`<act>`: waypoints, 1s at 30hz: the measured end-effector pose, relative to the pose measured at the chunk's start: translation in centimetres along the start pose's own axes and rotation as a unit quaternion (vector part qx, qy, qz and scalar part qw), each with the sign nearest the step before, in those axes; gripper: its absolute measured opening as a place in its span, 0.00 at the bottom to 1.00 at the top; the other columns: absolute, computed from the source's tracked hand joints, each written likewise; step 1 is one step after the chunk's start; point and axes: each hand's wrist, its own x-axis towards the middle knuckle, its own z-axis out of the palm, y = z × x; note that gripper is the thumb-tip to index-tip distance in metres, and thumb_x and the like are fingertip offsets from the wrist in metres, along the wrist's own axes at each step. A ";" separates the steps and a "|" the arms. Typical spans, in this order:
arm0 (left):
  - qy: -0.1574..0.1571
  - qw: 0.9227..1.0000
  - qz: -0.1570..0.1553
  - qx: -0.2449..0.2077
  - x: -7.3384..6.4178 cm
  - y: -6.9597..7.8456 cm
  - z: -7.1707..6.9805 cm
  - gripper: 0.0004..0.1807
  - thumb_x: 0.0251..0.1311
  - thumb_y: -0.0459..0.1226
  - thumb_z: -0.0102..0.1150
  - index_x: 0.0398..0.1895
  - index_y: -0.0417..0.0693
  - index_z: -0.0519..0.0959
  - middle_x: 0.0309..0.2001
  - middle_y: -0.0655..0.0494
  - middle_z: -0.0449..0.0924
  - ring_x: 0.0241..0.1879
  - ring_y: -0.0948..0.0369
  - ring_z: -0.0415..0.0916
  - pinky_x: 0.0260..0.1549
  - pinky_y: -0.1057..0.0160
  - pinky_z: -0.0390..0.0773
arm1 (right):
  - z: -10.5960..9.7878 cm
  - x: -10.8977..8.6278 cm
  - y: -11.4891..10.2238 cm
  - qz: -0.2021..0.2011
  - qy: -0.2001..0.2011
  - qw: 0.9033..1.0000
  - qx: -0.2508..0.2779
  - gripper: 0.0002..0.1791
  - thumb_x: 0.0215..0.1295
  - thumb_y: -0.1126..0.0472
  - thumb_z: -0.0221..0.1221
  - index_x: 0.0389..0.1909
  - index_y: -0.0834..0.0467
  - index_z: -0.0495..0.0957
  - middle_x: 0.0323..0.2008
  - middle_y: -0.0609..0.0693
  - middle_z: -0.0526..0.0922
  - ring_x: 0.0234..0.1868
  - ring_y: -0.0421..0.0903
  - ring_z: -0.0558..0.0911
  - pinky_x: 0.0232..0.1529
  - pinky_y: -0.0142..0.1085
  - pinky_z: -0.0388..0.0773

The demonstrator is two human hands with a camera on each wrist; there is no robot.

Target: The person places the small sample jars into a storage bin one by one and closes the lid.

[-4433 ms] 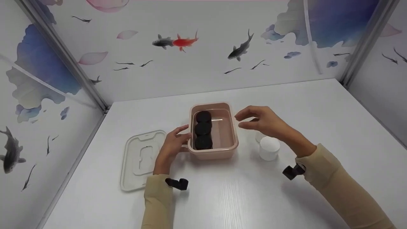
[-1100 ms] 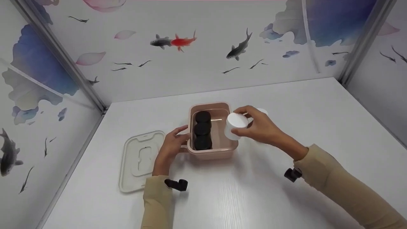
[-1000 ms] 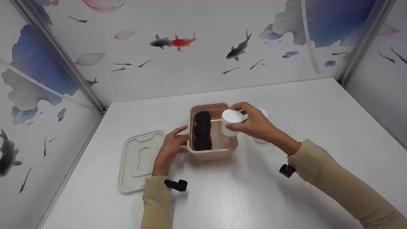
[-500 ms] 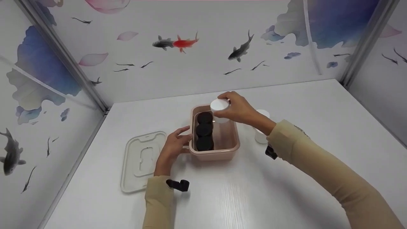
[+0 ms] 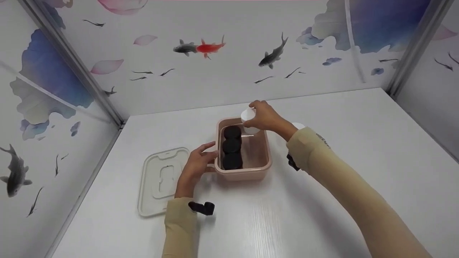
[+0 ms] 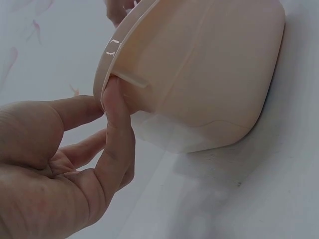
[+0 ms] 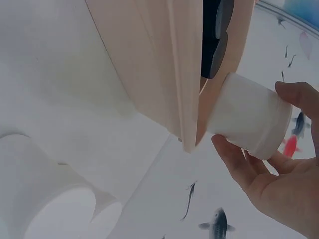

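Note:
My left hand point(image 5: 195, 163) holds the left side of a pink rectangular box point(image 5: 244, 175). Seen from the left wrist, its thumb and fingers pinch the box rim point(image 6: 102, 74). Three round black-topped containers point(image 5: 232, 146) stand in a row along the box's left side. With thumb and fingers my right hand point(image 5: 267, 116) grips a white lidded jar point(image 5: 248, 116) at the box's far right corner. In the right wrist view this jar point(image 7: 246, 114) is partly within the rim; whether its base touches the floor is hidden.
A pale grey lid point(image 5: 147, 186) lies on the table left of the box. More white jars point(image 7: 60, 214) stand to its right, mostly hidden by my right sleeve point(image 5: 304, 145) in the head view. Patterned panels point(image 5: 229, 79) enclose the table.
My right hand, without a jar 4.4 seconds ago, has taken hold of a white jar and carried it left over the box, then to its far right corner. My left hand stays on the box.

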 end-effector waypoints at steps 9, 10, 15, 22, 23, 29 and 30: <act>0.001 1.000 0.003 0.000 0.0 0.0 -0.2 0.27 0.69 0.39 0.59 0.71 0.53 0.70 0.56 0.41 0.82 0.42 0.57 0.85 0.34 0.61 0.86 | 0.6 1.1 -0.1 -0.001 -0.006 1.000 -0.029 0.38 0.58 0.59 0.69 0.66 0.71 0.68 0.63 0.68 0.70 0.61 0.61 0.73 0.63 0.52 0.75; 0.002 1.000 0.000 0.002 0.0 0.0 -0.2 0.27 0.69 0.39 0.59 0.71 0.53 0.70 0.57 0.41 0.82 0.42 0.57 0.85 0.33 0.61 0.86 | 0.6 1.2 -0.2 0.002 -0.010 0.999 -0.032 0.38 0.58 0.60 0.69 0.66 0.71 0.68 0.63 0.69 0.70 0.60 0.60 0.73 0.62 0.51 0.76; 0.005 1.000 -0.005 0.001 0.1 0.1 0.0 0.27 0.69 0.38 0.59 0.71 0.53 0.70 0.57 0.41 0.82 0.42 0.57 0.85 0.32 0.62 0.86 | 0.5 1.4 -0.5 0.012 -0.036 0.997 -0.070 0.37 0.57 0.63 0.67 0.67 0.70 0.67 0.63 0.68 0.69 0.59 0.59 0.73 0.61 0.50 0.77; 0.003 1.000 -0.004 0.001 0.2 0.1 0.1 0.28 0.69 0.38 0.59 0.71 0.53 0.69 0.58 0.41 0.81 0.43 0.57 0.85 0.33 0.61 0.86 | 1.2 1.7 -0.3 0.000 -0.045 0.992 -0.116 0.33 0.55 0.64 0.68 0.62 0.71 0.71 0.59 0.67 0.73 0.55 0.58 0.75 0.59 0.50 0.78; 0.002 1.000 -0.005 0.000 0.2 0.0 0.1 0.28 0.69 0.38 0.59 0.71 0.53 0.69 0.58 0.41 0.81 0.43 0.57 0.85 0.33 0.61 0.86 | 1.4 1.8 -0.2 -0.001 -0.043 0.992 -0.121 0.32 0.55 0.65 0.68 0.61 0.71 0.73 0.58 0.67 0.74 0.54 0.57 0.75 0.58 0.50 0.78; 0.004 1.000 -0.006 0.001 0.2 -0.1 0.1 0.27 0.70 0.39 0.59 0.71 0.53 0.70 0.58 0.42 0.81 0.44 0.57 0.84 0.34 0.62 0.86 | 2.6 1.8 0.1 0.011 -0.047 0.989 -0.141 0.24 0.55 0.67 0.69 0.53 0.68 0.77 0.54 0.63 0.77 0.46 0.53 0.75 0.52 0.48 0.79; 0.005 1.000 -0.005 0.001 0.2 -0.1 0.1 0.27 0.70 0.39 0.59 0.71 0.53 0.70 0.58 0.41 0.81 0.44 0.56 0.85 0.34 0.62 0.86 | 2.7 1.9 0.0 0.013 -0.049 0.988 -0.146 0.23 0.55 0.67 0.69 0.53 0.68 0.77 0.54 0.63 0.77 0.45 0.52 0.75 0.51 0.47 0.79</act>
